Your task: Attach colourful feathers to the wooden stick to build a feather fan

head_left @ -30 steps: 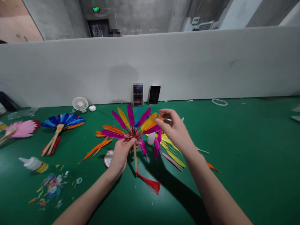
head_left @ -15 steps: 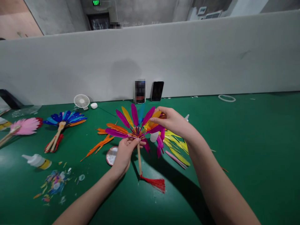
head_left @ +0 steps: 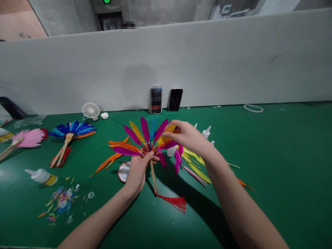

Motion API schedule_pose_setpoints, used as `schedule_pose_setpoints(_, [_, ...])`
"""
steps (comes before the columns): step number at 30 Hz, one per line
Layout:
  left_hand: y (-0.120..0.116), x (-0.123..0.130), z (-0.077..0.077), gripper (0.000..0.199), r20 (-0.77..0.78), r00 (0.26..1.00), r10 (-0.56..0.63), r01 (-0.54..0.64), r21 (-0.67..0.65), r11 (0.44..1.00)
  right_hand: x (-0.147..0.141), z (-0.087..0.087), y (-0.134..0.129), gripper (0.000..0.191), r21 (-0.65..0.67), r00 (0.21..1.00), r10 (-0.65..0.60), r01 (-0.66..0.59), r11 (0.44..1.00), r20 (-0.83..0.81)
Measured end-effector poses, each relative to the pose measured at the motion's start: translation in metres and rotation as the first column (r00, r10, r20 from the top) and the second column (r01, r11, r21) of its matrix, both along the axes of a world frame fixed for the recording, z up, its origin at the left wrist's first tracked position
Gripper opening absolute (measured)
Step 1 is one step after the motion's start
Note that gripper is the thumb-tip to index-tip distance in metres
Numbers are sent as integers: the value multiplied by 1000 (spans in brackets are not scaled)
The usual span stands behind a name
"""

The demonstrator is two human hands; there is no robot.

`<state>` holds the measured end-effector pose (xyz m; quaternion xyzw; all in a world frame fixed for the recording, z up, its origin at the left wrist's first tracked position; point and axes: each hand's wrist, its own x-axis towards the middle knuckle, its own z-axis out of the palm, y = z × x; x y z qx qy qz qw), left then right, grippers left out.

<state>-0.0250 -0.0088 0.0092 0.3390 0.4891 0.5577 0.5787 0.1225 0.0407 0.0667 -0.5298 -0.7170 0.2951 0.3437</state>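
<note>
A feather fan [head_left: 145, 129] with magenta, yellow, orange and blue feathers is held up over the table. My left hand [head_left: 140, 166] is closed round its base, where the feathers meet the wooden handle [head_left: 153, 174]. A red tassel [head_left: 175, 202] hangs from the handle's lower end. My right hand [head_left: 185, 133] pinches a yellow feather [head_left: 166, 135] on the fan's right side; its fingertips partly cover that feather. Under the fan, loose magenta feathers [head_left: 178, 159] and yellow-green feathers [head_left: 195, 164] lie on the table. Orange feathers [head_left: 111, 159] spread out to the left.
A blue feather fan [head_left: 67, 136] and a pink one [head_left: 28, 139] lie at left. Near them are a glue bottle [head_left: 43, 177], feather scraps [head_left: 62, 200] and a round dish [head_left: 123, 171]. Two phones [head_left: 175, 100] lean on the white partition [head_left: 220, 62], right of a small fan [head_left: 90, 110].
The feather fan and my left hand have shifted slightly left in view. My right hand stays at the yellow feather, also a little further left. The tassel has swung slightly right.
</note>
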Motion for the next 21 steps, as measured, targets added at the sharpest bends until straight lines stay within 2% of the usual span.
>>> schedule_pose_setpoints(6, [0, 2, 2, 14, 19, 999, 32, -32, -17, 999, -3, -4, 0, 18, 0, 997, 38, -39, 999, -70])
schedule_pose_setpoints(13, [-1, 3, 3, 11, 77, 997, 23, -22, -18, 1000, -4, -3, -2, 14, -98, 975, 149, -167, 981, -162])
schedule_pose_setpoints(18, [0, 4, 3, 10, 100, 995, 27, -25, -18, 1000, -5, -5, 0, 17, -65, 988, 129, -135, 989, -90])
schedule_pose_setpoints(21, [0, 3, 3, 11, 108, 994, -6, 9, -22, 1000, -5, -7, 1, 20, -50, 987, 117, -123, 991, -110])
